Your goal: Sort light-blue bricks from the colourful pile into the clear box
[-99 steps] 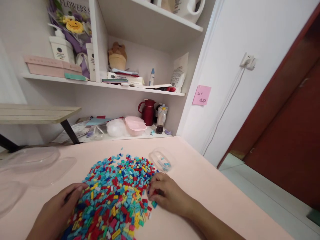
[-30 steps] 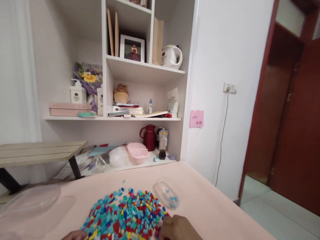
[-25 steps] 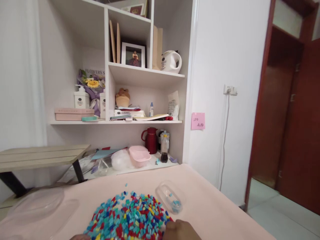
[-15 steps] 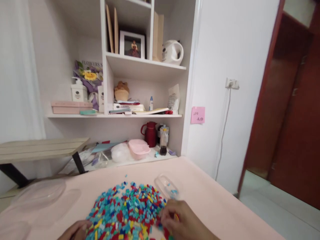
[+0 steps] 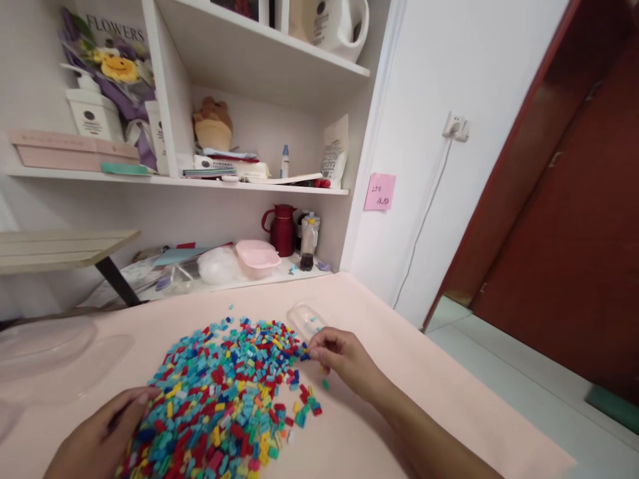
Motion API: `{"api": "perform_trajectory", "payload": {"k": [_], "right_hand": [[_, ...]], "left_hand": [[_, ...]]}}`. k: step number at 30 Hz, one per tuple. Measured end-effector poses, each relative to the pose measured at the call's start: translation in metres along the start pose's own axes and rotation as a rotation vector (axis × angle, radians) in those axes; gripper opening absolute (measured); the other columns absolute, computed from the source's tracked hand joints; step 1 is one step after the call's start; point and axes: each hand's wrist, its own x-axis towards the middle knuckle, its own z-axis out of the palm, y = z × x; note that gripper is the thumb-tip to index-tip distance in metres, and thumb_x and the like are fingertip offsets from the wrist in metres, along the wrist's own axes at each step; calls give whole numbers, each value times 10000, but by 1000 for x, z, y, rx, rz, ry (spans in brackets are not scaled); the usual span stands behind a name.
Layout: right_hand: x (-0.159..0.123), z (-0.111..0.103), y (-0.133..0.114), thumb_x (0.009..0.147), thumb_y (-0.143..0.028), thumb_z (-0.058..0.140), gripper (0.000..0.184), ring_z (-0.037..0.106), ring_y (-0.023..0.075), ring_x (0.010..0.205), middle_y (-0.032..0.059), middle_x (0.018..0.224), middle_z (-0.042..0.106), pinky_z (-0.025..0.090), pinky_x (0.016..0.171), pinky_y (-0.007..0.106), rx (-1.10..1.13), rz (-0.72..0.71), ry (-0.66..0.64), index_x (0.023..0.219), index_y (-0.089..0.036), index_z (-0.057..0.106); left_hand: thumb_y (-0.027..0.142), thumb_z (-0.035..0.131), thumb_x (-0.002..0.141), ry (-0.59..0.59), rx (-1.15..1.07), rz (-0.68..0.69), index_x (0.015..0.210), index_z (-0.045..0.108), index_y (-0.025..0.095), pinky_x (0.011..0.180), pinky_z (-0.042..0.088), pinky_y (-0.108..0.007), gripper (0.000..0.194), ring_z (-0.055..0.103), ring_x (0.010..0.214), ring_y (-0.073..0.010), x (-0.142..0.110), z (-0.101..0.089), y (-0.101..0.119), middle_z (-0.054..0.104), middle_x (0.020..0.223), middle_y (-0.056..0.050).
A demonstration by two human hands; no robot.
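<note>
Resting left hand (image 5: pixel 100 432): nearest; fingers curled, thumb and forefinger meeting at the pile's left edge; whether they pinch a brick cannot be told.
Brick pile (image 5: pixel 214 392): small toy bricks, chiefly blue, red, yellow and green, spread on the pale pink table (image 5: pixel 384 432) between the hands.
Loose bricks (image 5: pixel 308 404): a small group just right of the pile, now exposed; half a second earlier, the right hand covered this side.
Right hand (image 5: pixel 344 359): fingers bent, thumb and forefinger drawn together beside dark blue bricks; yellow shows beneath the fingers, but a grip cannot be confirmed.
Right clear container (image 5: pixel 300 315): beyond the right hand, partly hidden by it; holds a few light blue bricks.
Left clear containers (image 5: pixel 44 340): transparent, at the table's left, well apart from the right one.
Pink bowl (image 5: pixel 257 258): on the white shelf (image 5: pixel 282 272) behind; contents not visible.
Bottle (image 5: pixel 307 258): farther right, dark liquid at its bottom, near a red jug (image 5: pixel 283 231).
</note>
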Motion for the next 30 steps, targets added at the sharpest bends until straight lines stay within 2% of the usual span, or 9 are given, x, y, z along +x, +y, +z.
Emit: {"api": "perform_trajectory", "payload": {"k": [3, 6, 11, 14, 16, 21, 26, 30], "right_hand": [[-2, 4, -3, 809, -210, 629, 88, 530, 110, 600, 10, 738, 620, 435, 577, 224, -204, -80, -66, 751, -166, 680], [-4, 7, -4, 792, -121, 612, 123, 564, 126, 685, 15, 756, 637, 447, 646, 228, -316, -120, -117, 752, -177, 714], [-7, 9, 4, 787, -91, 612, 200, 604, 136, 771, 33, 885, 600, 495, 700, 246, -369, -155, -143, 838, -218, 758], [-9, 9, 12, 796, -120, 625, 208, 605, 113, 713, 31, 971, 578, 514, 673, 249, -428, -147, -177, 911, -238, 752], [-10, 10, 16, 800, -132, 634, 185, 605, 104, 693, 24, 972, 582, 516, 666, 242, -470, -148, -211, 903, -236, 746], [-10, 10, 14, 794, -110, 654, 162, 625, 138, 831, 24, 931, 618, 511, 763, 240, -509, -210, -287, 839, -234, 749], [-8, 11, 11, 793, -114, 661, 163, 631, 144, 827, 32, 946, 627, 512, 752, 240, -509, -156, -273, 869, -232, 744], [-8, 11, 11, 803, -118, 655, 164, 627, 151, 844, 29, 927, 641, 502, 786, 255, -518, -179, -282, 861, -238, 751]], "left_hand": [[629, 411, 673, -79, -28, -89, 880, 730, 284, 941, 495, -368, 513, 667, 1057, -275, -4, -6, 14, 757, 1059, 13], [632, 416, 645, -110, -32, -121, 892, 718, 273, 975, 458, -376, 530, 649, 1077, -284, -8, -9, 24, 750, 1078, -3], [633, 416, 626, -124, -32, -143, 923, 704, 258, 953, 453, -354, 558, 639, 1075, -278, -11, -12, 32, 745, 1085, -16], [633, 413, 640, -127, -19, -145, 953, 698, 254, 912, 469, -332, 568, 644, 1059, -269, -13, -12, 34, 744, 1084, -12], [625, 415, 645, -128, -7, -142, 943, 701, 251, 874, 482, -315, 558, 651, 1040, -264, -13, -12, 34, 747, 1072, -13], [570, 438, 701, -114, 11, -99, 938, 711, 243, 846, 491, -279, 487, 661, 1024, -241, -15, -13, 34, 750, 1077, 0], [527, 446, 756, -94, 29, -69, 936, 717, 243, 818, 502, -265, 432, 674, 1000, -232, -16, -12, 32, 752, 1075, 3], [498, 468, 763, -38, 63, -18, 896, 724, 249, 726, 520, -224, 381, 703, 886, -205, -16, -12, 32, 775, 961, 25]]}}
